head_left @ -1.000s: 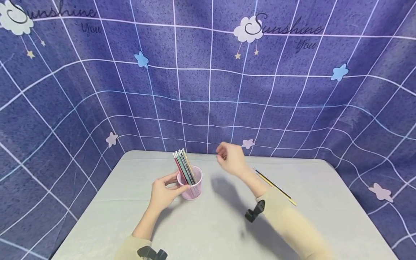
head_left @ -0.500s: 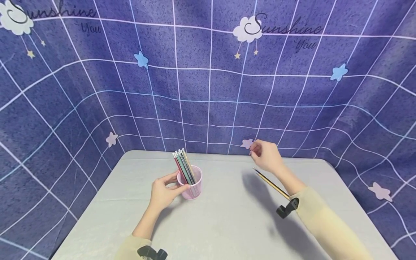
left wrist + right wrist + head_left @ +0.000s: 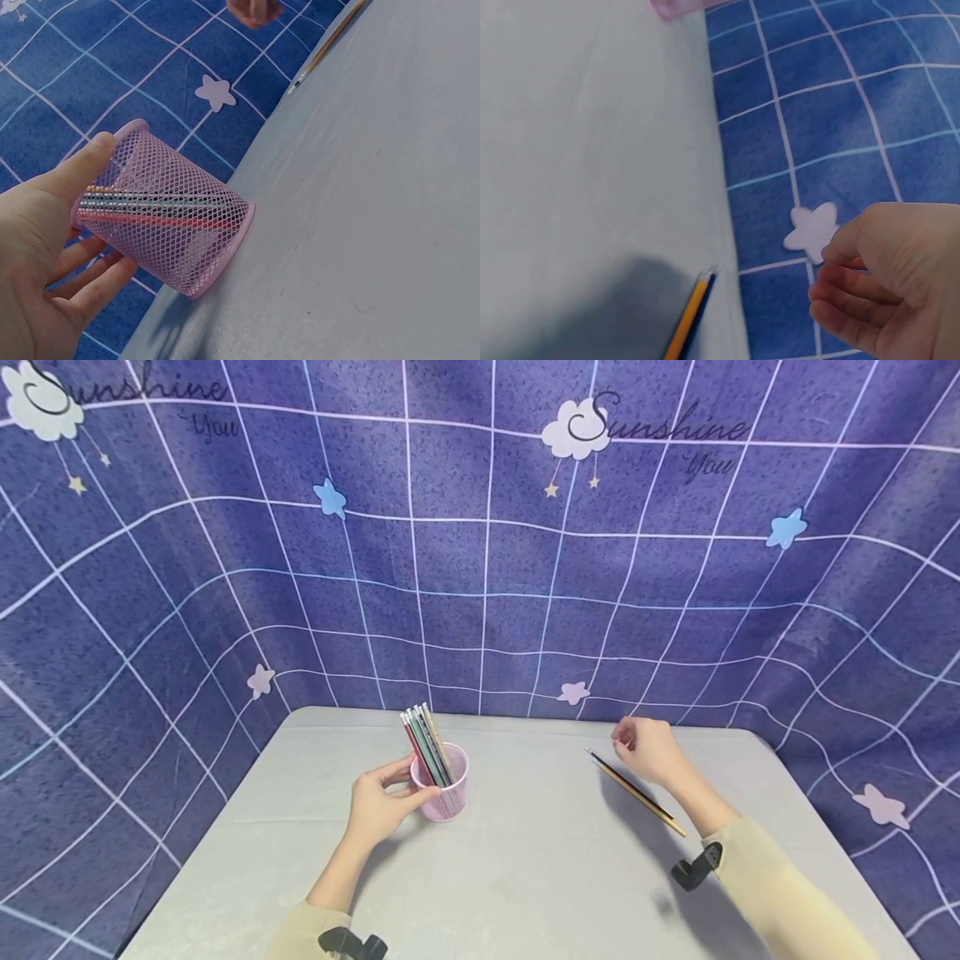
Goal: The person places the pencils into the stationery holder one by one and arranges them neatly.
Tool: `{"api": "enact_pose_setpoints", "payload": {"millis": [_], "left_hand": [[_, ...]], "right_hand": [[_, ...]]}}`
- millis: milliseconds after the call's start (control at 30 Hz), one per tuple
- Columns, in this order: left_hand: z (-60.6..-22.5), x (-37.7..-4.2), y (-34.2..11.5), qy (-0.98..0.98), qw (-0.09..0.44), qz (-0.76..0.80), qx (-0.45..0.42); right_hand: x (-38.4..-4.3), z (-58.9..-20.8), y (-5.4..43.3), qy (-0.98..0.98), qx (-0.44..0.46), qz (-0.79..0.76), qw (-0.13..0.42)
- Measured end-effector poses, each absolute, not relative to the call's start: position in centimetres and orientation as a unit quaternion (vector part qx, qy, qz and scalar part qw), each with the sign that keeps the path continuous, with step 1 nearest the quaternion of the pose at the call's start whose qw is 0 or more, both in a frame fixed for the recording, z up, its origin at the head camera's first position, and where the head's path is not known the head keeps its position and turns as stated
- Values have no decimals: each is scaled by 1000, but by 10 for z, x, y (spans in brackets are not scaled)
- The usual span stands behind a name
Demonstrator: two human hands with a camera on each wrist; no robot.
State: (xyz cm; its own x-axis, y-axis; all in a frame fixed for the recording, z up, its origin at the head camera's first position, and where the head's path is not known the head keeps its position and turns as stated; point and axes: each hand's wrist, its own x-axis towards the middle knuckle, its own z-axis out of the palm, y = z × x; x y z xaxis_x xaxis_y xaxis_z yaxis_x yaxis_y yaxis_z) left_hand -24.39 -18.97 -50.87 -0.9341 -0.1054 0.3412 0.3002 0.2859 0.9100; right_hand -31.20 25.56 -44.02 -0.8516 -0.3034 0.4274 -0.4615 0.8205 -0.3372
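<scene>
A pink mesh pencil cup (image 3: 456, 800) stands on the table, and my left hand (image 3: 377, 806) grips it near the rim, thumb on the near side and fingers round the far side. Several pencils (image 3: 424, 745) lean inside the cup, their eraser ends up; they show through the mesh in the left wrist view. My right hand (image 3: 649, 752) hovers above the table's right part with fingers loosely curled and nothing in them. Just left of and below it, two pencils (image 3: 637, 793), one yellow and one dark, lie side by side. The right wrist view shows their eraser ends (image 3: 707, 274).
The grey table cover (image 3: 525, 877) ends at the back against a blue-purple grid curtain (image 3: 480, 560) with stars and clouds. Curtain folds also flank the table at left and right. A black wrist camera (image 3: 696, 867) sits on the right sleeve, another (image 3: 352, 943) on the left.
My right hand has moved rightward from near the cup, then lowered to beside the two pencils on the table. The left hand and cup have stayed in place.
</scene>
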Motion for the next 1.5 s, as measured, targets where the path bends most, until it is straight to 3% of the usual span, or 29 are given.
{"api": "enact_pose_setpoints", "payload": {"millis": [633, 1200, 1500], "left_hand": [[-510, -245, -191, -788, 175, -587, -69], [-512, -243, -188, -785, 178, -590, -65], [-512, -245, -190, -786, 171, -592, -53]], "right_hand": [[-296, -499, 275, -961, 200, 148, 120], [-293, -496, 271, -970, 179, 143, 80], [-306, -466, 243, -949, 200, 214, 119]]}}
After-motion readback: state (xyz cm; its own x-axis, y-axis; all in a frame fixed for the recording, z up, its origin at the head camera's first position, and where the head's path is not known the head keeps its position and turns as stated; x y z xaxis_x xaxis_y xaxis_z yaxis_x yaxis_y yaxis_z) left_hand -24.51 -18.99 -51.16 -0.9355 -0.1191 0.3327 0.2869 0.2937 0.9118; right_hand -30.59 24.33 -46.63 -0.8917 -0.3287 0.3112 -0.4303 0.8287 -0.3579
